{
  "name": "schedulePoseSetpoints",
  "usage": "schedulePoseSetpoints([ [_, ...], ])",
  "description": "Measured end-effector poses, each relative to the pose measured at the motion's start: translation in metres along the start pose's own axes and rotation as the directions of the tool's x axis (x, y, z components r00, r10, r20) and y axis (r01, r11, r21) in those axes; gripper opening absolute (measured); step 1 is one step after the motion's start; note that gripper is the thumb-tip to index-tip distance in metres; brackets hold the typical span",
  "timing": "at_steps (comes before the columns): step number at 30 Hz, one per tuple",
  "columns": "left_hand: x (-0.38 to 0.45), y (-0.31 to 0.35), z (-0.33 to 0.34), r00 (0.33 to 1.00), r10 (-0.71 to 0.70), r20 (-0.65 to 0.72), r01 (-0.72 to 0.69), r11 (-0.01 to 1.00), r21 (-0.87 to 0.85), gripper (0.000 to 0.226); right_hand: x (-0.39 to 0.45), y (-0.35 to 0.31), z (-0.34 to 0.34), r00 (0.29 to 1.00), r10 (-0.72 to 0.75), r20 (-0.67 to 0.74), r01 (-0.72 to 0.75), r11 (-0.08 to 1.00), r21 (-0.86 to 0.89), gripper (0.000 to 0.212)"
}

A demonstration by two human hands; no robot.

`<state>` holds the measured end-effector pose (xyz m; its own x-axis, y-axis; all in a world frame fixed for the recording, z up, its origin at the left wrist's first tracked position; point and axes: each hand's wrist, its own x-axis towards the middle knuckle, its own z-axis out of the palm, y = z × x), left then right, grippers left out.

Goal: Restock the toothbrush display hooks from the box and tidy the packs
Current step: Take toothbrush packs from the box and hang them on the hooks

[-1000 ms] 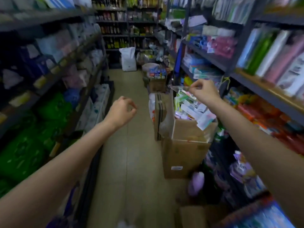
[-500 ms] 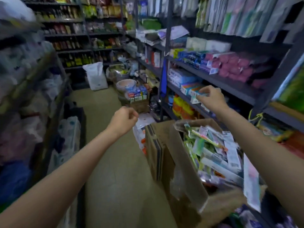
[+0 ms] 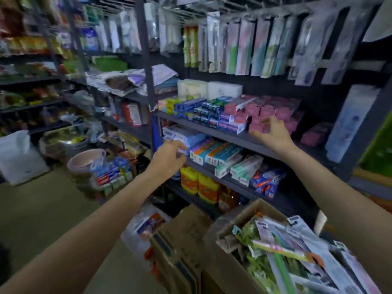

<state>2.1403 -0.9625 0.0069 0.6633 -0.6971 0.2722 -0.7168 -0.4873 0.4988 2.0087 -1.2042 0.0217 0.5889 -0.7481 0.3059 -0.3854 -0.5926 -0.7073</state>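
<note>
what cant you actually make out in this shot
- Head view, box: its lower part is cut off by the bottom edge; depth hidden by the packs piled in it.
- Hooks: blurred, so free ones cannot be counted.
- Left hand: curled; its back hides whether it holds anything.
- Right hand: whether it touches the pink boxes is lost in blur.
- Printed labels: too blurred to read.

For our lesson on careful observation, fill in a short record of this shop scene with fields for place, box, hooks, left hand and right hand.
place: shop aisle beside dark metal shelves
box: open cardboard box at lower right, full of toothbrush packs
hooks: hanging packs in a row above the shelves
left hand: fingers curled, at the toothpaste boxes; a grip cannot be told
right hand: fingers spread, empty, by the pink boxes
</note>
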Motion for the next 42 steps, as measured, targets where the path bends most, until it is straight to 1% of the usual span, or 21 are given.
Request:
schedulePoseSetpoints([
  [3,0.054,-0.025,0.009,0.996,0.073,0.049,-0.071,0.997,-0.04,0.021,0.017,0.01,0.023,0.991,0.097,-0.091,-0.1,0.994,-0.034,0.044],
  [5,0.075,-0.038,0.028,0.977,0.152,0.15,-0.146,0.988,-0.05,0.02,0.006,0.027,0.042,0.966,0.248,-0.08,-0.253,0.965,-0.065,0.049],
  [7,0.094,-0.047,0.056,0.93,0.241,0.277,-0.23,0.971,-0.071,0.018,-0.017,0.049,0.055,0.927,0.371,-0.051,-0.374,0.922,-0.1,0.056],
  [9,0.103,-0.047,0.086,0.857,0.312,0.41,-0.291,0.95,-0.113,0.024,-0.048,0.072,0.056,0.867,0.497,-0.042,-0.497,0.855,-0.148,0.063],
  [11,0.103,-0.041,0.117,0.772,0.358,0.525,-0.305,0.934,-0.188,0.039,-0.083,0.091,0.049,0.803,0.595,-0.04,-0.593,0.789,-0.159,0.073],
  [14,0.091,-0.03,0.162,0.583,0.392,0.712,-0.337,0.914,-0.228,0.059,-0.133,0.118,0.04,0.709,0.704,-0.027,-0.698,0.696,-0.169,0.085],
  [15,0.087,-0.028,0.176,0.535,0.39,0.75,-0.346,0.91,-0.227,0.064,-0.148,0.125,0.04,0.685,0.728,-0.009,-0.715,0.671,-0.195,0.087],
  [18,0.08,-0.02,0.211,0.421,0.399,0.814,-0.386,0.892,-0.237,0.072,-0.179,0.147,0.048,0.636,0.769,0.054,-0.73,0.623,-0.28,0.088],
  [20,0.081,-0.014,0.229,0.373,0.419,0.828,-0.434,0.868,-0.244,0.074,-0.187,0.16,0.059,0.652,0.756,0.063,-0.666,0.61,-0.429,0.085],
  [22,0.084,-0.01,0.244,0.345,0.445,0.826,-0.465,0.846,-0.261,0.074,-0.185,0.172,0.069,0.677,0.733,0.068,-0.583,0.59,-0.559,0.079],
  [24,0.09,-0.008,0.255,0.332,0.454,0.827,-0.467,0.841,-0.274,0.073,-0.175,0.18,0.08,0.669,0.735,0.113,-0.534,0.581,-0.614,0.076],
  [28,0.103,-0.016,0.271,0.331,0.419,0.846,-0.416,0.869,-0.268,0.072,-0.157,0.188,0.097,0.599,0.776,0.197,-0.44,0.525,-0.729,0.072],
  [30,0.108,-0.023,0.276,0.339,0.402,0.85,-0.389,0.883,-0.263,0.071,-0.153,0.19,0.1,0.58,0.788,0.209,-0.431,0.514,-0.741,0.067],
  [32,0.112,-0.028,0.28,0.349,0.406,0.844,-0.375,0.886,-0.271,0.07,-0.149,0.192,0.099,0.603,0.776,0.184,-0.437,0.514,-0.738,0.063],
  [35,0.12,-0.026,0.284,0.359,0.429,0.829,-0.306,0.893,-0.33,0.064,-0.14,0.188,0.087,0.708,0.705,0.033,-0.488,0.522,-0.7,0.055],
  [37,0.126,-0.017,0.282,0.361,0.439,0.823,-0.175,0.899,-0.402,0.056,-0.134,0.179,0.078,0.775,0.622,-0.111,-0.538,0.558,-0.631,0.052],
  [38,0.128,-0.012,0.28,0.363,0.435,0.824,-0.078,0.895,-0.438,0.052,-0.13,0.173,0.074,0.802,0.574,-0.166,-0.543,0.586,-0.601,0.052],
  [39,0.13,-0.007,0.276,0.357,0.429,0.83,0.028,0.883,-0.469,0.048,-0.126,0.167,0.071,0.824,0.534,-0.191,-0.535,0.618,-0.576,0.052],
  [40,0.133,-0.002,0.273,0.342,0.426,0.838,0.117,0.865,-0.488,0.043,-0.121,0.16,0.069,0.845,0.506,-0.177,-0.507,0.65,-0.565,0.052],
  [41,0.135,0.003,0.271,0.324,0.429,0.843,0.169,0.851,-0.497,0.037,-0.117,0.155,0.069,0.866,0.48,-0.136,-0.464,0.676,-0.572,0.052],
  [42,0.137,0.007,0.269,0.303,0.435,0.848,0.187,0.845,-0.501,0.03,-0.114,0.153,0.07,0.886,0.453,-0.096,-0.417,0.692,-0.589,0.052],
])
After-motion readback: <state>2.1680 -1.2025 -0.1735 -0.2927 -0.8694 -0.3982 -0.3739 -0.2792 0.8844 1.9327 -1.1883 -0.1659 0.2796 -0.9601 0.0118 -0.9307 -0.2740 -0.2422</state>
